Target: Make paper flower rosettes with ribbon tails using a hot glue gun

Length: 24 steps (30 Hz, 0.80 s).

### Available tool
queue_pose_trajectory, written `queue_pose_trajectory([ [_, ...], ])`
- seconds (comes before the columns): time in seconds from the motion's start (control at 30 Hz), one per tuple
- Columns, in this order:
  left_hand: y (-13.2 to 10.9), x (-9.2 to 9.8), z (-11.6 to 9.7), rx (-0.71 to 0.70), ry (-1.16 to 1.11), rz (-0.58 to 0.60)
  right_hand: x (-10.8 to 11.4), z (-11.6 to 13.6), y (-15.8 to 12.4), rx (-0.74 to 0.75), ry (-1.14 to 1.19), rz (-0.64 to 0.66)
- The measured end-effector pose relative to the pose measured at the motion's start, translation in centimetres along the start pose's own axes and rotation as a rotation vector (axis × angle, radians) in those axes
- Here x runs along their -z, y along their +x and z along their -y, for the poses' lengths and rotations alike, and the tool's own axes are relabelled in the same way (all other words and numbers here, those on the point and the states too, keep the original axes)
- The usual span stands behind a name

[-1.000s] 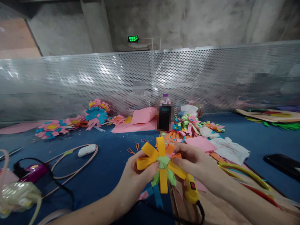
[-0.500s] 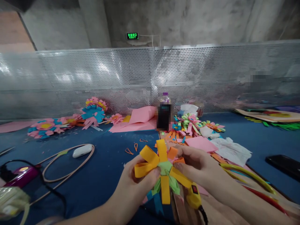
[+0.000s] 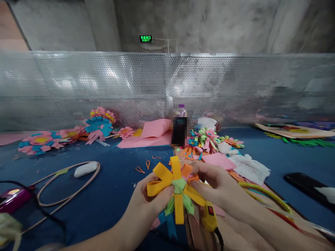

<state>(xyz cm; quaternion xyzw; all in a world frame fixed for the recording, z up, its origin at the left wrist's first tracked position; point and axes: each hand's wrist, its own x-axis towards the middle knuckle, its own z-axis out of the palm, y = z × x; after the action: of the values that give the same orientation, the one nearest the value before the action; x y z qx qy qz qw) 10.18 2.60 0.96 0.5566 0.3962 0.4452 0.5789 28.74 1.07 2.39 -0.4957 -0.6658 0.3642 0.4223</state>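
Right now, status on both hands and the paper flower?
Left hand and right hand both pinching paper flower above table. Yellow glue gun lies just beneath. Nothing blocking.

Bottle (image 3: pixel 180 111) label blurred; glue gun (image 3: pixel 209 218) partly hidden behind paper flower (image 3: pixel 176 186).

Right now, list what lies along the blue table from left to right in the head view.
Magenta device → white oval case → left hand → paper flower → right hand → black phone.
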Motion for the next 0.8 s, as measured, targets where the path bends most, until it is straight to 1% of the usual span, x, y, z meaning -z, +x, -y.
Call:
queue_pose_trajectory([
  [0.1,-0.01,0.16,0.04,0.001,-0.011,-0.006,0.04,0.12,-0.09,0.032,-0.039,-0.020],
  [0.2,-0.09,0.00,-0.07,-0.003,-0.014,-0.027,0.07,0.25,-0.21,0.039,-0.053,-0.011],
  [0.5,-0.19,0.12,-0.46,-0.024,-0.045,-0.001,0.23,0.42,-0.19,0.022,-0.087,-0.015],
  [0.67,-0.24,0.08,-0.37,-0.049,-0.004,-0.010,0.39,0.32,-0.19,0.028,-0.030,0.022],
  [0.8,-0.74,0.29,-0.10,-0.072,0.066,-0.041,0.42,0.30,-0.29,0.080,-0.006,0.044],
])
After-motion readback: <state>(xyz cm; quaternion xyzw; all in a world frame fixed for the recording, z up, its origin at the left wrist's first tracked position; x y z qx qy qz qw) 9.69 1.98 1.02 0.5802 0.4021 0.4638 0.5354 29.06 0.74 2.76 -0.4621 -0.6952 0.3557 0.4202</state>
